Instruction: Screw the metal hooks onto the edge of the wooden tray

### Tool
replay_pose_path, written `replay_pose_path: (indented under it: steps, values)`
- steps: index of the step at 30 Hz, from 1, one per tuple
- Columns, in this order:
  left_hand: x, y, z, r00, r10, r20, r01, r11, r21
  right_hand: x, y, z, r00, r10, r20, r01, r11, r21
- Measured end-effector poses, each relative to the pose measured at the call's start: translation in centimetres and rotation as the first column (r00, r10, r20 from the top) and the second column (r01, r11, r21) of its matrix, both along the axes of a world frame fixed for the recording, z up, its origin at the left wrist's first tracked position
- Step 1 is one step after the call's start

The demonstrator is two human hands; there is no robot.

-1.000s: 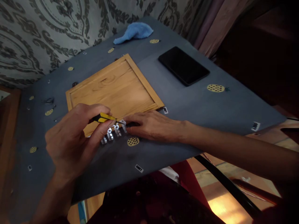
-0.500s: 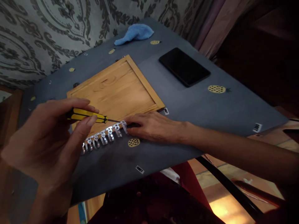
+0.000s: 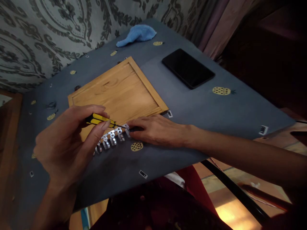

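Observation:
My left hand (image 3: 66, 140) is closed around a yellow and black screwdriver (image 3: 100, 120). The thin shaft points right, its tip at the rightmost of several silver metal hooks (image 3: 112, 137). These hooks line the near edge of a framed wooden panel (image 3: 122, 89) lying flat on the table. At that same end hook, my right hand (image 3: 158, 130) has its fingers bent, with the fingertips pinching the hook against the panel's edge. The left hand hides the hooks at the left end. A screw under the tip is too small to make out.
The table (image 3: 182, 124) has a grey cover with pineapple prints. A black smartphone (image 3: 188, 68) lies right of the panel, and a blue cloth (image 3: 137, 34) is crumpled at the back. Small dark pieces (image 3: 77, 88) show by the panel's far edge. A patterned curtain (image 3: 59, 22) hangs behind.
My left hand has moved right and turned a little, bringing the screwdriver's handle closer to the end hook. The right hand stays at the hook. The view has shifted slightly.

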State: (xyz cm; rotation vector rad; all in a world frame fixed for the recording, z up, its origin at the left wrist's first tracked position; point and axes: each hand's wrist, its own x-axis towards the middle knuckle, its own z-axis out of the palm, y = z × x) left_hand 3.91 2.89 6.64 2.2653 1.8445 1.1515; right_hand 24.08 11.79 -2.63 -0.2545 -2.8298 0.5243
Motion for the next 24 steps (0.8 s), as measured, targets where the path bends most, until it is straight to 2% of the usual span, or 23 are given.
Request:
replay_pose_path:
  steps: [3, 5, 9, 24]
  values:
    - [0.2, 0.16, -0.09, 0.998, -0.05, -0.028, 0.051, 0.997, 0.059, -0.08, -0.07, 0.01, 0.999, -0.042, -0.007, 0.041, 0.997, -0.066]
    - [0.38, 0.25, -0.14, 0.998, -0.056, -0.031, 0.057, 0.998, 0.036, -0.11, -0.1, -0.02, 0.998, -0.061, -0.009, 0.06, 0.994, -0.09]
    - [0.65, 0.26, -0.22, 0.999, -0.017, -0.032, 0.018, 1.0, 0.022, -0.1, -0.1, -0.06, 1.0, -0.026, 0.0, 0.026, 0.998, -0.057]
    - [0.32, -0.01, -0.44, 0.986, -0.082, -0.147, 0.08, 0.997, -0.018, -0.03, -0.06, 0.11, 0.999, -0.018, -0.036, 0.015, 0.997, -0.08]
